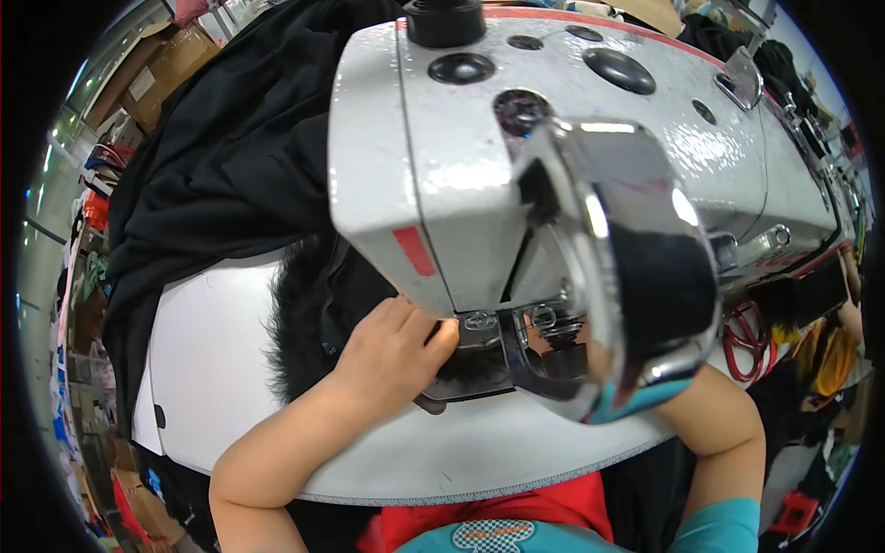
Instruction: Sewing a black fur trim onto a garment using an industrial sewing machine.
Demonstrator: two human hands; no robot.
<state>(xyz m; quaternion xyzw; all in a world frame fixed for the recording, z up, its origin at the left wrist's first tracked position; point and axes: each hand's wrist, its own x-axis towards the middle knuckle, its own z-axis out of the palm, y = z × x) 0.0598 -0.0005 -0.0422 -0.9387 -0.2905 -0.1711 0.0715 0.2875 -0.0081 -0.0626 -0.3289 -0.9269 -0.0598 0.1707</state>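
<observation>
A white sewing machine (pixel 461 157) fills the upper middle and right of the head view. My left hand (pixel 396 346) is at its needle area, fingers curled and thumb close to the forefinger, gripping black fabric (pixel 355 286). Black fur trim (pixel 290 323) runs along that fabric's left edge. My right forearm (pixel 705 410) reaches in behind a shiny chrome part (pixel 645 240) at the front of the machine. That part hides most of my right hand, so its fingers and anything in them cannot be made out.
A white table (pixel 221 341) with a curved front edge lies under the machine. Heaped black cloth (pixel 221 166) covers its far left. Red-handled scissors (pixel 749 341) lie to the right. Cardboard boxes (pixel 161 74) stand at the far left.
</observation>
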